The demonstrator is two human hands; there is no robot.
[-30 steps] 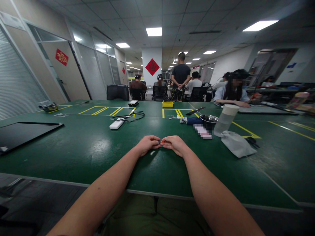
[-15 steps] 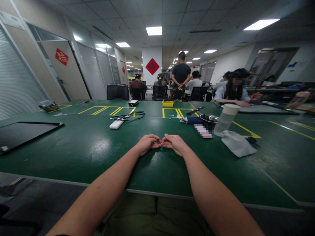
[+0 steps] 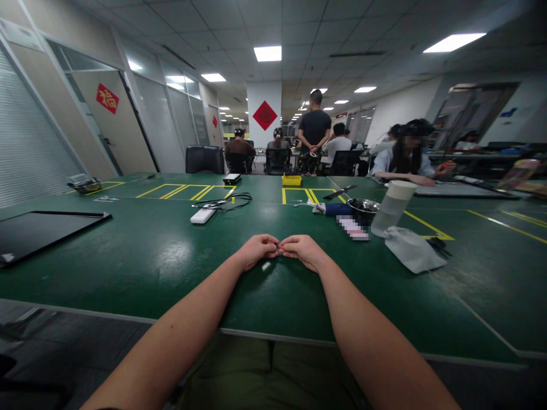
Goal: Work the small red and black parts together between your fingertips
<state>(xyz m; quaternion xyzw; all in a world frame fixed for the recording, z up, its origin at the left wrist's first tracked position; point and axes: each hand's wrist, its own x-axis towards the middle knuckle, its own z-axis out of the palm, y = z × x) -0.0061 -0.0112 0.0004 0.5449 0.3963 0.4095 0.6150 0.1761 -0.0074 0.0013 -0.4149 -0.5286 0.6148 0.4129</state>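
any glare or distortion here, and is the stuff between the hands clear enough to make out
Head view: pale glare on the green table, left of the left hand; same view: wide-angle stretch seems to tilt the door outward, and the far right edge is blurred; same view: an orange piece at the right hand is too small to identify

object between left hand and right hand | bottle right of bowl | pouch before bottle

Bright panels light a tiled ceiling above a white pillar and black chairs.
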